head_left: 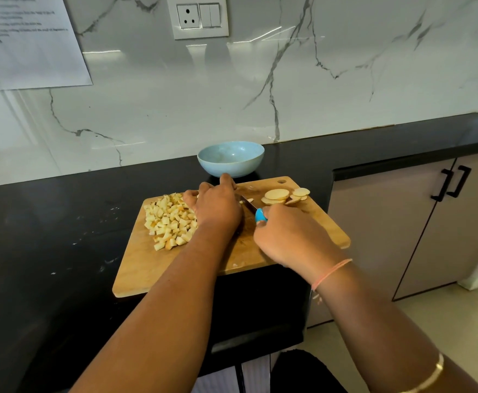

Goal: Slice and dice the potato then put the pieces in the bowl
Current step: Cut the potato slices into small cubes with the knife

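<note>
A wooden cutting board (pixel 147 268) lies on the black counter. A pile of diced potato cubes (pixel 168 219) covers its left part. Several round potato slices (pixel 281 195) lie near its far right corner. My left hand (pixel 215 207) rests palm down on the board's middle, fingers curled over potato pieces that are mostly hidden. My right hand (pixel 289 238) grips a knife by its blue handle (pixel 260 215); the blade (pixel 247 204) points toward the left hand. A light blue bowl (pixel 230 158) stands just behind the board and looks empty.
The black counter (pixel 48 236) runs along a white marble wall with a socket (pixel 198 18) and a taped paper sheet (pixel 25 41). Grey cabinet doors with black handles (pixel 450 181) stand to the right. The counter's front edge drops off below the board.
</note>
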A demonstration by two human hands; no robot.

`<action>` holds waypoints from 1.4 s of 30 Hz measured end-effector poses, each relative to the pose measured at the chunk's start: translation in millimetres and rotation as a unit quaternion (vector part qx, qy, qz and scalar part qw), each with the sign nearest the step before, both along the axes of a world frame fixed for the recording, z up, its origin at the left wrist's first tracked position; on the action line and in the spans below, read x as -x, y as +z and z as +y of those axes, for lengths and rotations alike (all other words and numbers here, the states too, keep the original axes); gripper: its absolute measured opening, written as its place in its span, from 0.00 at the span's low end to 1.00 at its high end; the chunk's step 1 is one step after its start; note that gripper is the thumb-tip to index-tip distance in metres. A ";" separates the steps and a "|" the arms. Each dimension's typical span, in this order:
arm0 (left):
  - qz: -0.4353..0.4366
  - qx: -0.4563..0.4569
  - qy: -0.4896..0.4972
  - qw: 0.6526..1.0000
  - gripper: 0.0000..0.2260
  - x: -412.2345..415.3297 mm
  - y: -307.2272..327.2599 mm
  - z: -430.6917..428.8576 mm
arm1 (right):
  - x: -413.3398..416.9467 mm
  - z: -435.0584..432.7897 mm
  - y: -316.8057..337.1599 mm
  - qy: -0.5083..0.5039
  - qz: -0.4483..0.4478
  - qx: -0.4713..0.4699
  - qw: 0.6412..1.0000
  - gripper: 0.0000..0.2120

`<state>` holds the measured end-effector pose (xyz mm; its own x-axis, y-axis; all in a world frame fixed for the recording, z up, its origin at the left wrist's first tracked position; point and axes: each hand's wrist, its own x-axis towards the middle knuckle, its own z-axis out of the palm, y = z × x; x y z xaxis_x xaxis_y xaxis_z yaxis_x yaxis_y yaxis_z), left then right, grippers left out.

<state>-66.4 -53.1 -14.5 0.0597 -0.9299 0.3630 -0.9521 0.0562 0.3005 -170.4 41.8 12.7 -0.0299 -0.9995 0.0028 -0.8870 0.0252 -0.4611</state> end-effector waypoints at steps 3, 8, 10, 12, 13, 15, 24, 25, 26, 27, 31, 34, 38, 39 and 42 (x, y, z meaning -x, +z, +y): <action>0.008 0.001 -0.003 1.000 0.12 -0.5 -1.1 -1.4 | 8.1 10.8 7.8 0.003 -0.016 -0.027 0.999 0.17; 0.029 -0.004 0.004 1.000 0.12 -2.7 -0.9 -3.5 | 9.9 8.7 18.7 -0.003 -0.028 -0.008 1.000 0.16; 0.025 -0.003 0.008 1.000 0.13 -2.4 -0.3 -2.8 | 4.2 3.3 15.8 -0.004 -0.034 0.006 0.999 0.16; 0.018 -0.005 0.008 1.000 0.15 -1.8 0.0 -2.0 | -0.6 -3.0 11.1 -0.003 -0.035 0.002 0.999 0.16; 0.015 -0.004 0.009 1.000 0.15 -1.6 0.0 -1.9 | -2.1 -5.9 8.5 -0.003 -0.035 -0.002 0.999 0.15; 0.014 -0.001 0.012 1.000 0.14 -1.7 0.3 -1.7 | -3.5 -9.3 3.5 -0.004 -0.039 -0.013 0.999 0.15; 0.015 -0.002 0.018 1.000 0.13 -0.2 0.7 -0.7 | 24.1 2.8 15.3 -0.015 -0.090 -0.064 0.994 0.18; 0.011 -0.007 0.019 1.000 0.14 -0.3 1.7 -0.2 | 25.7 1.6 14.6 -0.025 -0.090 -0.038 0.995 0.16; 0.008 -0.013 0.022 1.000 0.14 -0.9 2.3 0.1 | 26.5 0.5 13.0 -0.035 -0.086 -0.016 0.996 0.16; 0.004 -0.018 0.024 1.000 0.14 -2.0 3.2 0.8 | 26.4 -1.0 11.2 -0.043 -0.076 0.000 0.996 0.16; 0.000 -0.017 0.033 0.999 0.09 -7.2 2.7 1.5 | 17.1 -1.5 -1.9 -0.016 -0.016 0.020 1.000 0.18; 0.008 -0.008 0.041 0.999 0.10 -7.8 3.8 1.3 | 7.5 5.9 -8.5 0.044 -0.024 0.019 0.999 0.19; 0.006 0.019 0.057 0.998 0.11 -8.5 4.4 2.7 | 22.2 7.1 -8.4 0.011 -0.044 0.044 0.998 0.17; 0.006 0.027 0.058 0.998 0.11 -8.2 4.2 2.9 | 28.7 6.3 -8.4 -0.004 -0.057 0.048 0.997 0.16; 0.002 0.037 0.058 0.998 0.09 -5.1 3.6 2.9 | 46.2 4.8 -8.1 -0.022 -0.097 0.048 0.994 0.16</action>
